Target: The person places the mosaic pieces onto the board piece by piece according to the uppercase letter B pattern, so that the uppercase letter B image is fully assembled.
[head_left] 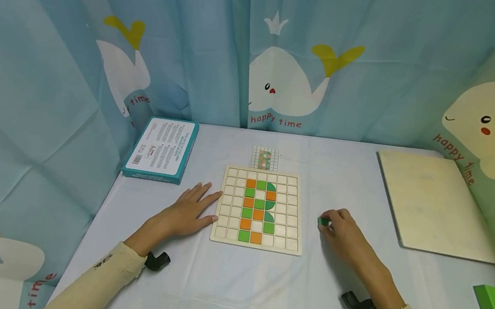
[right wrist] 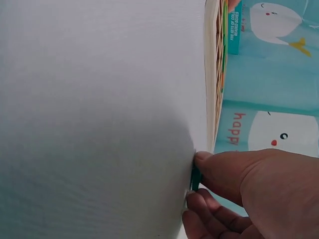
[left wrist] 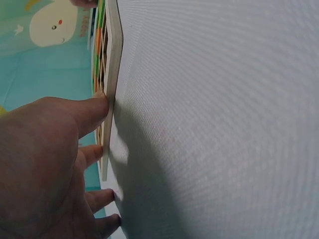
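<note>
A wooden grid board (head_left: 225, 233) lies mid-table, with orange, light green and dark green tiles filling several cells in its middle columns. My left hand (head_left: 190, 212) is spread flat on the cloth, its thumb and forefinger touching the board's left edge. In the left wrist view that thumb (left wrist: 92, 112) presses on the board's side (left wrist: 112, 64). To the right of the board, my right hand (head_left: 342, 235) pinches a small dark green tile (head_left: 323, 221) close over the table. The right wrist view shows the tile (right wrist: 196, 178) between thumb and fingers, partly hidden.
A small pattern card (head_left: 265, 158) lies just behind the board. At the back left is a teal box (head_left: 161, 147). A large pale wooden panel (head_left: 438, 207) lies on the right, and a green block (head_left: 493, 304) stands in front of it. Curtains (head_left: 213, 48) enclose the table.
</note>
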Available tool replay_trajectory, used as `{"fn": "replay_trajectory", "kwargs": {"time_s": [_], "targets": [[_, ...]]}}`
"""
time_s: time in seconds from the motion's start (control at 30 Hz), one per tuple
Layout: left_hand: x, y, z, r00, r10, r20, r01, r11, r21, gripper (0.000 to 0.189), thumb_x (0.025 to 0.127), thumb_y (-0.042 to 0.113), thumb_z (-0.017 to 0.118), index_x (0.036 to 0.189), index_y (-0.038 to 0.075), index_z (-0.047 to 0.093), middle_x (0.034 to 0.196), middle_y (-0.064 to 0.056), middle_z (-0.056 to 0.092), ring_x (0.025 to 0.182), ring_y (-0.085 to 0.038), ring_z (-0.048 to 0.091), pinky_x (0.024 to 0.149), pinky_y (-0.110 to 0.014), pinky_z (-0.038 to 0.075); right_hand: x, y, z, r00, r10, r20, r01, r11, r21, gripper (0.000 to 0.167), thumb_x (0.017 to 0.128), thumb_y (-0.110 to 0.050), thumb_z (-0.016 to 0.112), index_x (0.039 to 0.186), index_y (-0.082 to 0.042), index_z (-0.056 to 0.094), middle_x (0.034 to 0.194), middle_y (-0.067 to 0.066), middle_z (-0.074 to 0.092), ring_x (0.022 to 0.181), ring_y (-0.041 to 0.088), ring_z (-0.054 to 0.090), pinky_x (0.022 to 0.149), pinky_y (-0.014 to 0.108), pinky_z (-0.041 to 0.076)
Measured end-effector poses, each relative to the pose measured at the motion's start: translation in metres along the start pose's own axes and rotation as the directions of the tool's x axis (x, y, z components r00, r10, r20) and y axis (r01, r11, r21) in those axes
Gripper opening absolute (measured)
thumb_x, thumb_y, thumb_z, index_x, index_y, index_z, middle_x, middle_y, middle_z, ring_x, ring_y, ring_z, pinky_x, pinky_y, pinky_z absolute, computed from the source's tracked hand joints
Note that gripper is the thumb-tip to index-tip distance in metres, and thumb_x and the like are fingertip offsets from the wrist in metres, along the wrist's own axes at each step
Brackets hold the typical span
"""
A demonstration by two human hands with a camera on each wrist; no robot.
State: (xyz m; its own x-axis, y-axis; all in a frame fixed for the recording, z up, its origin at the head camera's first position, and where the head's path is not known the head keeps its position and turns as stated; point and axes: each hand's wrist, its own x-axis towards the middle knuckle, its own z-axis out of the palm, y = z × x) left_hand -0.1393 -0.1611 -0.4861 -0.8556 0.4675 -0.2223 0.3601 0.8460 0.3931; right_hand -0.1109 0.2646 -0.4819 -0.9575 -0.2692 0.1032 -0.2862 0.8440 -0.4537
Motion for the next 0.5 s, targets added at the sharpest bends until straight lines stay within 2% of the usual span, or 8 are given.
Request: {"fn": "replay_trajectory", "kwargs": {"time_s": [0.17,0.33,0.5], "targets": [[0.000,0.000,0.000,1.000,-0.003,0.002,0.003,1.000,0.008,0.071,0.108,0.055,0.050,0.169,0.027,0.027,0.177,-0.014,0.013,0.164,-0.041,0.006,0.130,-0.061,0.012,0.000,-0.006,0.000,1.000,-0.016,-0.014,0.016,1.000,0.013,0.020,0.095,0.002,0.074,0.111,0.008,0.065,0.106,0.025,0.059,0.091,0.035,0.066,0.077,0.050,0.058],[0.000,0.000,0.001,1.000,-0.004,0.000,0.004,1.000,0.007,0.071,0.108,0.055,0.050,0.169,0.027,0.027,0.177,-0.014,0.013,0.164,-0.041,0.006,0.130,-0.061,0.012,-0.001,-0.025,0.005,0.998,-0.057,0.002,0.057,0.998,0.030,0.021,0.094,0.001,0.076,0.111,0.006,0.066,0.106,0.020,0.060,0.091,0.030,0.066,0.077,0.046,0.058],[0.000,0.000,0.001,1.000,-0.004,0.001,0.004,1.000,0.009,0.071,0.108,0.055,0.050,0.169,0.027,0.027,0.177,-0.014,0.012,0.164,-0.040,0.006,0.130,-0.061,0.012,-0.004,-0.047,0.015,0.986,-0.169,-0.002,0.169,0.985,0.031,0.022,0.092,-0.001,0.079,0.110,0.002,0.068,0.104,0.013,0.061,0.089,0.023,0.066,0.074,0.036,0.059]]}}
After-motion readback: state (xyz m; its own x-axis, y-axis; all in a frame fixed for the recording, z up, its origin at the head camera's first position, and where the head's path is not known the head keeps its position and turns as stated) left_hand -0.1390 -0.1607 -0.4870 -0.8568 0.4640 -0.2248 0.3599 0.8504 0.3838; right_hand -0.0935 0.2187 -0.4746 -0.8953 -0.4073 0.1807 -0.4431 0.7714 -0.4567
